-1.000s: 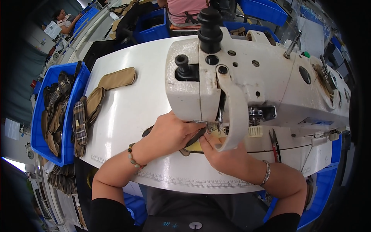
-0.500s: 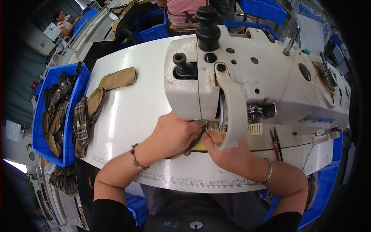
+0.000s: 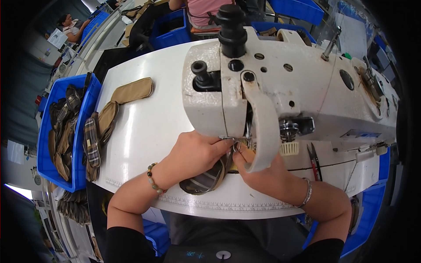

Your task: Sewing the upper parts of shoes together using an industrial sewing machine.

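Note:
Under the needle end of a white sewing machine (image 3: 204, 107) lies a dark plaid fabric piece (image 3: 204, 180) with bound edges. My left hand (image 3: 197, 153) pinches its upper edge close to the presser foot, its fingers closed. From the other side my right hand (image 3: 265, 172) holds the same piece, thumb and fingers drawn together beside the needle area. The machine's curved white guard arm (image 3: 265, 127) hides part of the right fingers. The lower end of the fabric rests on the white table by my left wrist.
A chain of tan and plaid fabric pieces (image 3: 133, 89) lies at the table's left. Beside it stands a blue bin (image 3: 91, 118) full of similar pieces. Black-and-red scissors (image 3: 314, 162) lie right of my right hand. A person in pink (image 3: 202, 12) sits beyond the table.
The fabric piece has turned and swung out toward me, so its broad plaid face now shows below my left hand. Both hands stay near the needle with slight finger shifts.

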Tool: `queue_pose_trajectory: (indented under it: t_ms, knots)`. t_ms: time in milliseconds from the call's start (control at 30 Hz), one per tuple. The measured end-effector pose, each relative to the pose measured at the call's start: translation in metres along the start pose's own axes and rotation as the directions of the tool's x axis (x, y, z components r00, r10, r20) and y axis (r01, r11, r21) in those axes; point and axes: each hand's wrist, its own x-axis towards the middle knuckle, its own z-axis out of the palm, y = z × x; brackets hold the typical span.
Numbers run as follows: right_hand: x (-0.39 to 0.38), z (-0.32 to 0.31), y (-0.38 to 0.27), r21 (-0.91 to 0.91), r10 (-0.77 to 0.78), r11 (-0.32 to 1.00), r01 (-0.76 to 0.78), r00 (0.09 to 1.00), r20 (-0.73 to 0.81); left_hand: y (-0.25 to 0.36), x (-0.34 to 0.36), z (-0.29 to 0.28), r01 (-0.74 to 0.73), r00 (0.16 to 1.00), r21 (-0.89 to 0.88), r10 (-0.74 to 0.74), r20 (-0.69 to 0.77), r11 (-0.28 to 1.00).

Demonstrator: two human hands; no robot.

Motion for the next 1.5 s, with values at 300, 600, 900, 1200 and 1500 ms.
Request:
queue_pose_trajectory:
  t_ms: [300,600,900,1200,1500]
  knots:
    - [0.005,-0.016,-0.009,-0.188,-0.115,0.975,0.117,0.993,0.019,-0.015,-0.002,0.015,0.023,0.983,-0.148,-0.049,-0.176,0.989]
    - [0.004,-0.006,-0.009,-0.024,-0.075,0.997,0.077,0.996,0.055,-0.005,-0.002,-0.001,0.034,0.997,-0.155,-0.044,-0.062,0.987]
    - [-0.001,-0.005,-0.011,-0.024,-0.037,0.999,0.041,0.989,0.143,0.002,-0.002,-0.001,-0.083,0.994,0.029,0.084,-0.063,0.996]
    - [-0.001,-0.012,-0.016,-0.094,-0.041,0.994,0.056,0.987,0.152,0.005,-0.005,0.002,-0.006,1.0,-0.035,0.006,-0.001,0.999]
    - [0.001,-0.014,-0.011,-0.041,-0.11,0.993,0.113,0.991,0.076,0.012,-0.004,0.005,0.084,0.996,-0.069,-0.082,0.043,0.994]
